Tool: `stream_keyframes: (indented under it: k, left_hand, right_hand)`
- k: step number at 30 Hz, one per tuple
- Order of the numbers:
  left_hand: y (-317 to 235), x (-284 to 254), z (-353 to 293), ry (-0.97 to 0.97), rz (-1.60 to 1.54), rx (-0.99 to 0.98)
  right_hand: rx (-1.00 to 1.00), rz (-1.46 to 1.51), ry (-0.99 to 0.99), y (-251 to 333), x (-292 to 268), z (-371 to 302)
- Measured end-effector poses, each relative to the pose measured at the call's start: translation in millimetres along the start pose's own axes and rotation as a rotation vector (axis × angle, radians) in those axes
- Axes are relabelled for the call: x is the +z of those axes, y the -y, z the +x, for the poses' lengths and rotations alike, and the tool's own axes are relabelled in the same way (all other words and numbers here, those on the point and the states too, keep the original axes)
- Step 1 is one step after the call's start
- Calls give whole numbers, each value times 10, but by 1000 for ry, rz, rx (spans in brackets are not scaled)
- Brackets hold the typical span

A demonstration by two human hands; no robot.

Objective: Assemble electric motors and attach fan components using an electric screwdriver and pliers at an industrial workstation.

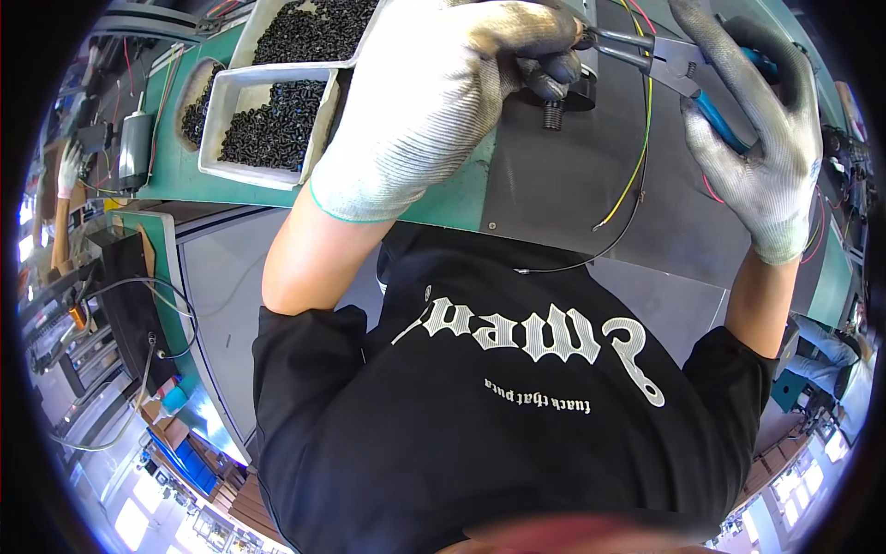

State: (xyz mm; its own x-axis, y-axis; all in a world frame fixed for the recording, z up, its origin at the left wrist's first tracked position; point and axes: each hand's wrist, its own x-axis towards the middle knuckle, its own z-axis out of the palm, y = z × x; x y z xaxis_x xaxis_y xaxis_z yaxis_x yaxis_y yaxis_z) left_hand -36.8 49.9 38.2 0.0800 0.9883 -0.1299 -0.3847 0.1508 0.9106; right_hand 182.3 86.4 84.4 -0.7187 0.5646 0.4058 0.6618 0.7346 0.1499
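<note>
Co-worker's hand: a gloved one (pixel 69 171) shows at the far left edge, well apart from the work.
Grey cylinder: it (pixel 137 143) stands at the left part of the green desk (pixel 461 198).
Trays: the near tray (pixel 249 174) and the far tray (pixel 245 42) sit end to end, both holding heaps of small black parts (pixel 272 129).
Left hand: white-gloved (pixel 443 102), fingers curled, thumb and forefinger pinching something small and dark at the pliers' tip; what it is, I cannot tell.
Threaded piece: a dark stub (pixel 552 115) with a ridged thread shows just below the left fingers, over the dark mat (pixel 544 185).
Wires: a yellow-green wire (pixel 639 152) runs down behind the pliers to a loose end on the mat; a black wire (pixel 620 238) curves to the near edge.
Pliers: the blue-handled pliers (pixel 672 66) lie between the two hands, nose pointing left to the left fingertips.
Right hand: white-gloved (pixel 771 138), grasping the pliers, its fingers and thumb spread around the handles.
</note>
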Motion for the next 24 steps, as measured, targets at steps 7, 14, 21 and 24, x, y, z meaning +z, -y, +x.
stream_keyframes:
  k: [7, 14, 21, 24]
  left_hand:
    - [148, -149, 217, 281, 112, 449]
    - [107, -49, 400, 266, 315, 548]
    - [587, -451, 1926, -132, 1269, 204]
    - [716, -217, 1731, -394, 1013, 124]
  right_hand:
    - [14, 22, -3, -1, 19, 35]
    - [-489, -22, -322, -756, 638, -141]
    - [940, 2198, 263, -1239, 2064, -67]
    - [1149, 2286, -65, -713, 2016, -70]
